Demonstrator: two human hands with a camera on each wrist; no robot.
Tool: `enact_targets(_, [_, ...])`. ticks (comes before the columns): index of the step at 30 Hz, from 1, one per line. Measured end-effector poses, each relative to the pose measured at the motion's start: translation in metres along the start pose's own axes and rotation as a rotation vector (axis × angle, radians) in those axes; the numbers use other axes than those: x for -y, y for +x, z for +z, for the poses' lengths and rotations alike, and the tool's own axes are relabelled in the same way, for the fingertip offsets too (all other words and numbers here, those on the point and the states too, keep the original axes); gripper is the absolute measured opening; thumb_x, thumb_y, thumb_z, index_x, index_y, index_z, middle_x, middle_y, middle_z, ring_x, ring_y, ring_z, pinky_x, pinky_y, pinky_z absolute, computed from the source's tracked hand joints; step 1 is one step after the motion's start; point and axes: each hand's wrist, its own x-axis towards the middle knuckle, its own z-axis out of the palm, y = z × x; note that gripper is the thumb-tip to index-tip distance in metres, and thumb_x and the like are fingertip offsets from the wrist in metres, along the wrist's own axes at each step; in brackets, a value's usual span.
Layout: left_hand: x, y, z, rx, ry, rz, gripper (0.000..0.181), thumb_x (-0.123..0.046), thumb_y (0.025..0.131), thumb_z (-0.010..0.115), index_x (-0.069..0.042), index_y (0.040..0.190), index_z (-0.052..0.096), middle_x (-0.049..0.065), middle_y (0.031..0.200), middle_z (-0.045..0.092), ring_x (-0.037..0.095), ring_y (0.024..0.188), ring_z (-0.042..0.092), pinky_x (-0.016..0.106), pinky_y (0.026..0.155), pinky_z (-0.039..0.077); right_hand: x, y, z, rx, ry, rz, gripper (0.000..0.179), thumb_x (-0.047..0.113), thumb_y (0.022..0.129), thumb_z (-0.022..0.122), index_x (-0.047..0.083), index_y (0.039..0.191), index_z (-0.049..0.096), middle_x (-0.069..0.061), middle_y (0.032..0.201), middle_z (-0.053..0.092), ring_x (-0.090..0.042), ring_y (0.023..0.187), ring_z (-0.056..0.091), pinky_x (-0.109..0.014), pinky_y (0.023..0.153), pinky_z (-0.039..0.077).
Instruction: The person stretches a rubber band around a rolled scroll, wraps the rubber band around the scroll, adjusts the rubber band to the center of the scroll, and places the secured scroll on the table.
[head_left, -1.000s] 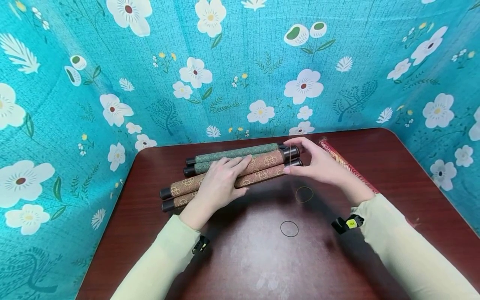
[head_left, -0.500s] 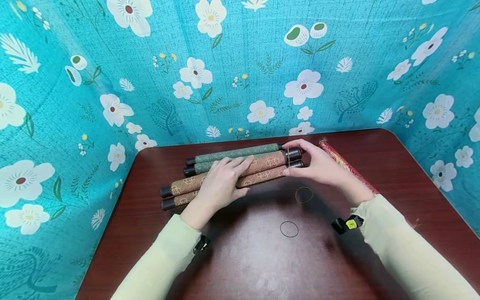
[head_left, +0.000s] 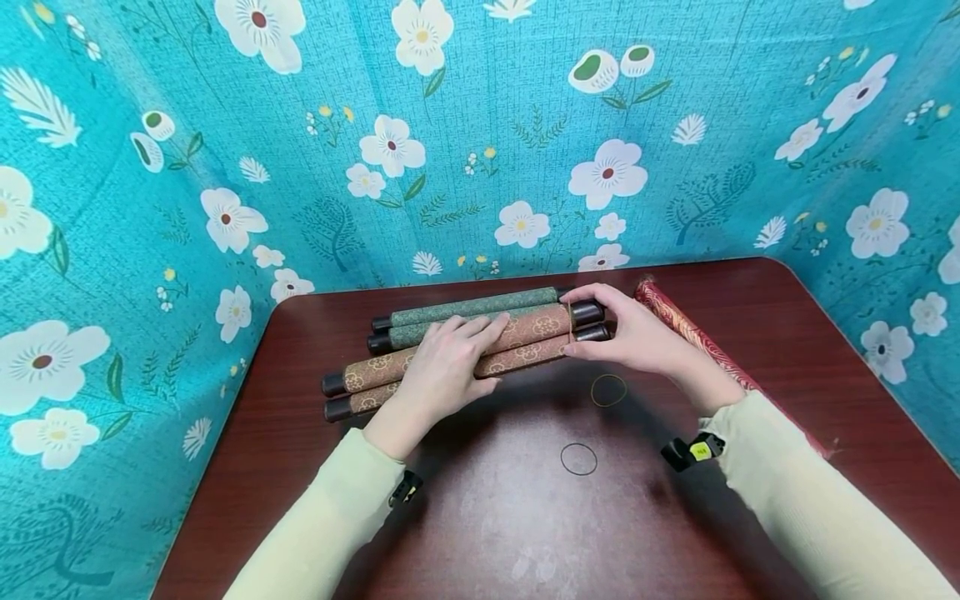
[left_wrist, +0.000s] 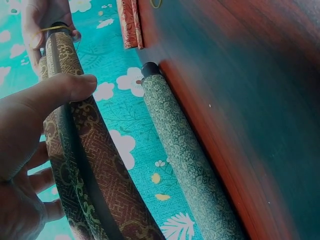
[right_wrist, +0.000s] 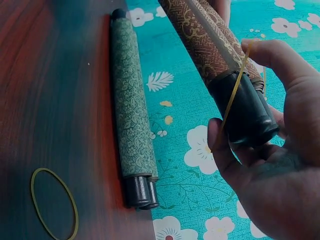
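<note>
A brown patterned hanging scroll (head_left: 375,368), rolled onto two rods with black end knobs, is held raised above the table. My left hand (head_left: 442,367) grips it around the middle, the thumb lying along the near side in the left wrist view. At its right end my right hand (head_left: 637,333) holds a thin yellow rubber band (right_wrist: 234,95) stretched between thumb and fingers. The band loops around the scroll beside the black knobs (right_wrist: 245,112). Just behind lies a green patterned scroll (head_left: 472,307), partly covered by the brown one.
A red and gold scroll (head_left: 697,337) lies slanted at the right, partly behind the right forearm. Two loose rubber bands lie on the dark red table: a yellowish band (head_left: 626,390) and a dark band (head_left: 562,458). A blue flowered cloth (head_left: 465,192) rises behind the table.
My right hand has drawn the rubber band leftward along the scroll, from the black knobs towards the edge of the brown fabric. My left hand keeps its grip.
</note>
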Motion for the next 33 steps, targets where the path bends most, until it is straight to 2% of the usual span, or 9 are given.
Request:
enact_targets(6, [0.000,0.000,0.002,-0.003,0.014,0.006,0.088,-0.039,0.082,0.094,-0.014,0.157,0.056,0.010,0.142,0.069,0.034,0.120,0.065,0.053,0.094,0.054,-0.001,0.000,0.001,0.004,0.003,-0.015,0.067,0.013,0.089,0.088,0.010,0.148,0.057,-0.011,0.128,0.065,-0.025,0.107,0.065,-0.025,0.086,0.056])
enact_targets(14, [0.001,0.002,0.002,-0.002,0.006,0.003,0.088,-0.039,0.082,0.094,-0.013,0.157,0.056,0.011,0.143,0.068,0.035,0.120,0.065,0.054,0.094,0.054,-0.003,-0.004,-0.003,-0.075,-0.015,-0.014,0.059,0.011,0.092,0.085,0.007,0.145,0.059,-0.012,0.138,0.057,-0.031,0.117,0.063,-0.020,0.089,0.056])
enact_targets(17, [0.001,0.002,0.001,0.005,0.009,-0.003,0.088,-0.039,0.083,0.094,-0.014,0.158,0.055,0.011,0.144,0.068,0.034,0.121,0.064,0.054,0.095,0.054,-0.004,-0.007,-0.006,-0.103,-0.058,-0.020,0.056,0.012,0.093,0.084,0.007,0.144,0.061,-0.013,0.139,0.059,-0.031,0.120,0.063,-0.025,0.093,0.056])
enact_targets(22, [0.002,0.003,0.000,0.016,0.016,-0.007,0.088,-0.040,0.083,0.094,-0.014,0.158,0.055,0.011,0.144,0.067,0.034,0.120,0.064,0.054,0.096,0.054,0.000,-0.012,-0.011,-0.183,-0.161,-0.028,0.051,0.016,0.095,0.082,0.008,0.142,0.063,-0.011,0.137,0.061,-0.030,0.123,0.062,-0.044,0.104,0.050])
enact_targets(25, [0.003,0.004,0.000,0.021,0.025,-0.011,0.089,-0.040,0.083,0.094,-0.014,0.158,0.054,0.010,0.144,0.068,0.034,0.119,0.064,0.054,0.095,0.054,0.004,-0.015,-0.014,-0.246,-0.214,-0.035,0.049,0.017,0.095,0.082,0.009,0.140,0.065,-0.009,0.133,0.062,-0.028,0.123,0.061,-0.045,0.103,0.049])
enact_targets(28, [0.003,0.005,-0.001,0.008,0.040,-0.007,0.089,-0.040,0.082,0.094,-0.014,0.158,0.055,0.009,0.142,0.068,0.034,0.117,0.065,0.054,0.094,0.054,0.008,-0.018,-0.016,-0.316,-0.299,-0.105,0.046,0.016,0.091,0.085,0.008,0.134,0.070,-0.008,0.123,0.065,-0.025,0.114,0.060,-0.037,0.092,0.048])
enact_targets(30, [0.003,0.005,-0.001,-0.010,0.057,-0.003,0.089,-0.040,0.082,0.095,-0.014,0.157,0.055,0.009,0.141,0.069,0.034,0.116,0.065,0.054,0.094,0.054,0.010,-0.019,-0.014,-0.357,-0.352,-0.182,0.041,0.013,0.089,0.087,0.007,0.127,0.073,-0.007,0.114,0.066,-0.022,0.105,0.059,-0.031,0.082,0.045])
enact_targets(33, [0.003,0.006,-0.001,-0.034,0.085,0.000,0.089,-0.039,0.082,0.095,-0.013,0.157,0.055,0.009,0.140,0.069,0.035,0.118,0.065,0.056,0.097,0.053,0.015,-0.020,-0.008,-0.385,-0.422,-0.294,0.032,0.011,0.086,0.088,0.006,0.114,0.076,-0.005,0.099,0.066,-0.020,0.095,0.056,-0.029,0.076,0.041])
